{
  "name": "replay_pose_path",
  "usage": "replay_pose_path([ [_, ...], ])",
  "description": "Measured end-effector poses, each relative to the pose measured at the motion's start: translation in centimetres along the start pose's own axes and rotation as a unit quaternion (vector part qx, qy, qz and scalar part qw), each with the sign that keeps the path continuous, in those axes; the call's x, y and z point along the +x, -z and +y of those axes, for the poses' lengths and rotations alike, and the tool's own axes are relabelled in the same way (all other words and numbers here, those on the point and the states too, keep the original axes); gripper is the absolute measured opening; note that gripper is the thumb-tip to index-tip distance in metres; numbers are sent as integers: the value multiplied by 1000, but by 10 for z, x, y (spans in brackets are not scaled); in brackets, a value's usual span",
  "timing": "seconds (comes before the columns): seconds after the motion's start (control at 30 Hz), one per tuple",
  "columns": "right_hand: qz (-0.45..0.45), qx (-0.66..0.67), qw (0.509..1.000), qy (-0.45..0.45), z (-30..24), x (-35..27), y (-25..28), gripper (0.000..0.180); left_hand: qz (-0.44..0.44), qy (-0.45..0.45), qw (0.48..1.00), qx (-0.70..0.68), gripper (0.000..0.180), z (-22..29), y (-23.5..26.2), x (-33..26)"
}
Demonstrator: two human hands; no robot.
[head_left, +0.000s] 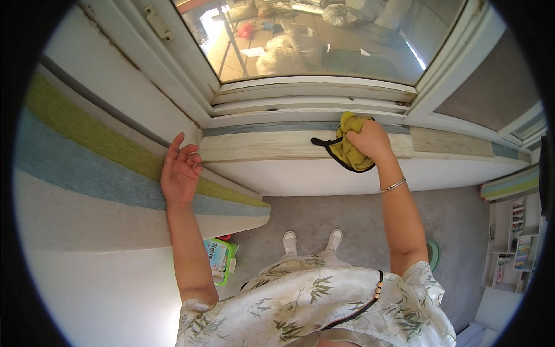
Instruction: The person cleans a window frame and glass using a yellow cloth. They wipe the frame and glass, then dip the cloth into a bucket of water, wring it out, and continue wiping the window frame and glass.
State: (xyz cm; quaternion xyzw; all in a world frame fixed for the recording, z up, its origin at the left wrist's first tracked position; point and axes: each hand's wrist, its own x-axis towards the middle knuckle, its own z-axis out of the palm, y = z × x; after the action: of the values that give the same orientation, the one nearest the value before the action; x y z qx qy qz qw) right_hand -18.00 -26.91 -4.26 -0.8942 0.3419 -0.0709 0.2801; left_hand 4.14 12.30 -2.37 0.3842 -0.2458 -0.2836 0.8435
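Right hand: my right hand (371, 140), right of centre in the upper half of the frame, is bunched tight around a yellow-green cloth (349, 146) and presses it against the window sill (260, 147).
Cloth: crumpled into a wad with a dark edging; a black loop of that edging trails out to the left onto the sill, and the lower part hangs a little over the sill's front edge.
Left hand: my left hand (180, 172), left of centre, rests flat against the striped curtain (87, 162) just beside the sill's left end; the fingers are spread and hold nothing.
Sill: a worn, pale ledge with a blue-grey strip along its back, running across the middle of the frame below the white window frame (312, 95).
Window: the glass (312, 40) fills the upper centre; through it a sunlit floor with pale bundles shows.
Wrist: a thin silver bracelet (393, 185) sits on my right wrist.
Floor: grey carpet (358, 220) at lower centre, with my white shoes (312, 240) side by side on it.
Lower left: a green box (219, 260) lies on the floor near my left elbow.
Right edge: white shelves (514, 243) with small coloured items stand at the far right.
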Motion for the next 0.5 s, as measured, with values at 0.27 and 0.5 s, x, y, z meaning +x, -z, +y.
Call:
replay_pose_path([
  [0.27, -149, -2, 964, 220, -122, 16, -63, 35, 49, -19, 997, 55, 60, 46, 45, -45],
  [0.5, -169, -86, 928, 322, -259, 43, -178, 35, 45, -30, 996, 76, 64, 66, 62, -63],
])
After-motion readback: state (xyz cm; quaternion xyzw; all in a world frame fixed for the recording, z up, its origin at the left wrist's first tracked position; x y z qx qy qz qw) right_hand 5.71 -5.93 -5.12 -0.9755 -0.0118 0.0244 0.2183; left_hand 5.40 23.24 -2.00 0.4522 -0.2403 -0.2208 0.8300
